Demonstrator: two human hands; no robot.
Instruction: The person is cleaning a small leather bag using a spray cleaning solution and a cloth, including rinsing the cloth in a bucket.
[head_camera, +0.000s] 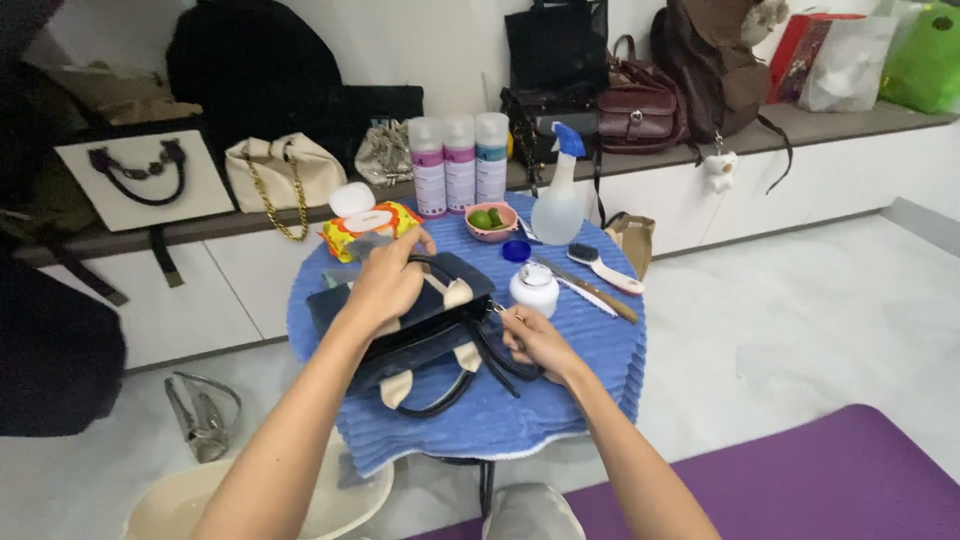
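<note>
Round tabletop (590, 375) under ribbed blue towel; my left hand (385, 285) presses flat on navy handbag (420, 325), right hand (535, 340) pinches its zipper pull.

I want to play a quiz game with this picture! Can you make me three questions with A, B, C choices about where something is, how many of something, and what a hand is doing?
1. Where is the navy handbag?
A. on the floor
B. on the blue towel
C. on the shelf

2. How many tall bottles stand in a row behind the table?
A. three
B. one
C. six

3. What is the left hand doing?
A. hanging free
B. holding the brush
C. resting on the handbag

Answers: 1 B, the bag lies on the towel-covered round table. 2 A, three stand side by side. 3 C, the palm presses the bag's top while the right hand pinches something small at its end.
</note>
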